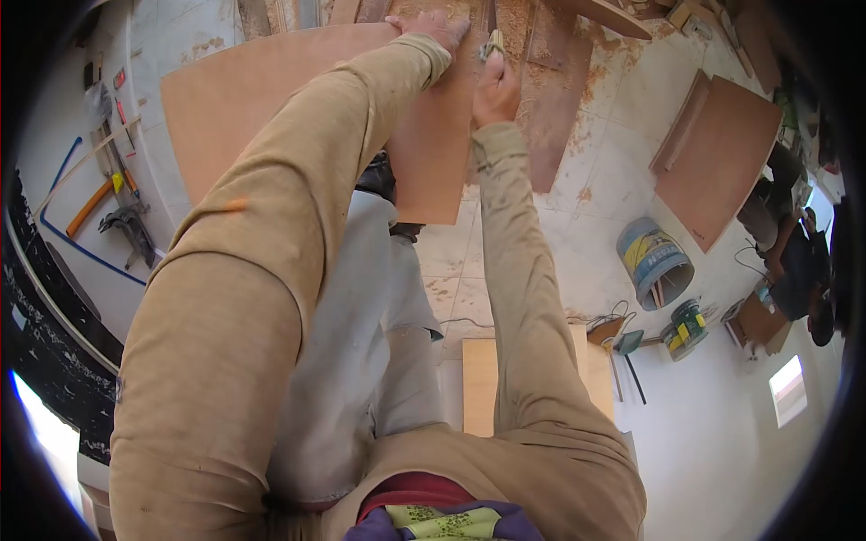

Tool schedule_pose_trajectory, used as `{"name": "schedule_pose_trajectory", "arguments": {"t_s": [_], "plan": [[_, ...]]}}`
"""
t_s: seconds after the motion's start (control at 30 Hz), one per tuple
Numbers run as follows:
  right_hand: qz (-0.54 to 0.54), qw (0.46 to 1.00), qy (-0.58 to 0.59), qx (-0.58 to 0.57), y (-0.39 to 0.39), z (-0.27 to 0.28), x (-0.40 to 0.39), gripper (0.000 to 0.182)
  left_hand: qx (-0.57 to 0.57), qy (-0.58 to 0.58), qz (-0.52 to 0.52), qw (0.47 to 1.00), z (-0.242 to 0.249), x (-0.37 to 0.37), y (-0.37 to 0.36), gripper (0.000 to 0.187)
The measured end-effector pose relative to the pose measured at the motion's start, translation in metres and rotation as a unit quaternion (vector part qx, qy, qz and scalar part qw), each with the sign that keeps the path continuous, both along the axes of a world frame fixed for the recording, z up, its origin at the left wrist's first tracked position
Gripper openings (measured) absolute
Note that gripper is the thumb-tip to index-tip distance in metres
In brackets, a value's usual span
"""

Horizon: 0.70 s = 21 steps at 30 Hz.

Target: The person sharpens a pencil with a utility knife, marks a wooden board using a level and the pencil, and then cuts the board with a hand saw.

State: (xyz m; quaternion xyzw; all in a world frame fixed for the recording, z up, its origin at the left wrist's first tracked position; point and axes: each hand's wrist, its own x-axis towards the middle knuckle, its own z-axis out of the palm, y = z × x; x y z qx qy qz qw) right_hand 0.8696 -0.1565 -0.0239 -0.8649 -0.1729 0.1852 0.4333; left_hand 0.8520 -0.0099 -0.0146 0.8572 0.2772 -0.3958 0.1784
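Observation:
A large reddish-brown wooden panel with a curved far edge lies in front of me. My left hand lies on its far part, fingers stretched out and pressing down. Just right of the panel's edge, my right hand is closed around a small tool with a pale yellowish part and a dark part; its exact kind is too small to tell. Under and beside the right hand are darker boards strewn with wood shavings.
Brown panels lie on the tiled floor to the right. A blue-and-yellow bucket and a smaller green can stand nearer. Another person is at the far right. A bow saw and other tools lie at left.

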Motion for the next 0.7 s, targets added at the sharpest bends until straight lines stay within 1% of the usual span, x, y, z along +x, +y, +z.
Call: {"name": "schedule_pose_trajectory", "arguments": {"t_s": [0.03,0.07,0.13,0.17,0.23,0.3,0.33,0.37,0.43,0.47,0.5,0.53,0.57,0.63,0.67,0.7], "plan": [[0.010,0.997,0.065,-0.044,0.018,-0.026,0.025,0.042,-0.010,-0.005,0.006,1.000,-0.004,0.000,0.005,0.115],[0.018,0.987,0.132,-0.094,0.023,-0.039,0.037,0.042,-0.007,-0.006,0.005,1.000,-0.006,-0.005,0.006,0.117],[0.015,0.985,0.159,-0.059,-0.010,-0.018,0.012,0.041,-0.006,-0.019,0.007,1.000,-0.006,-0.003,0.005,0.119],[0.019,0.987,0.156,-0.044,-0.032,0.003,-0.006,0.041,-0.016,-0.007,0.008,1.000,-0.001,0.000,0.007,0.121],[0.006,0.978,0.195,-0.072,-0.088,0.074,-0.054,0.042,-0.040,0.022,0.007,0.999,0.013,0.004,0.010,0.125],[-0.048,0.951,0.286,-0.110,-0.119,0.141,-0.087,0.045,-0.012,-0.006,0.011,1.000,-0.007,0.002,0.005,0.128],[-0.068,0.941,0.312,-0.115,-0.124,0.160,-0.095,0.047,0.003,-0.017,0.009,1.000,-0.015,-0.003,0.004,0.129],[-0.068,0.939,0.314,-0.120,-0.122,0.163,-0.094,0.046,-0.008,-0.005,0.003,1.000,-0.012,-0.005,0.007,0.130],[-0.031,0.968,0.229,-0.100,-0.112,0.136,-0.079,0.043,-0.034,0.006,-0.017,0.999,0.004,-0.001,0.011,0.130],[0.015,0.988,0.140,-0.069,-0.085,0.083,-0.055,0.041,-0.027,0.002,-0.016,0.999,0.006,0.001,0.009,0.130],[0.025,0.994,0.081,-0.063,-0.055,0.043,-0.032,0.040,-0.021,0.001,-0.013,1.000,0.008,0.001,0.006,0.130],[0.025,0.999,0.013,-0.031,-0.029,0.002,-0.011,0.041,-0.011,0.003,-0.006,1.000,0.008,-0.003,0.004,0.130],[0.000,0.999,0.040,-0.008,0.000,-0.002,0.007,0.041,-0.004,-0.001,-0.004,1.000,0.002,-0.005,0.007,0.130],[0.006,0.994,0.015,-0.111,0.011,-0.001,0.007,0.041,0.000,-0.012,-0.007,1.000,-0.013,-0.005,0.004,0.130],[0.013,0.985,0.000,-0.170,0.003,0.002,0.006,0.042,-0.003,-0.008,-0.008,1.000,-0.009,-0.006,-0.002,0.129],[0.011,0.992,0.018,-0.123,-0.016,0.010,-0.007,0.041,-0.004,-0.003,-0.007,1.000,0.000,-0.005,-0.001,0.129]]}}
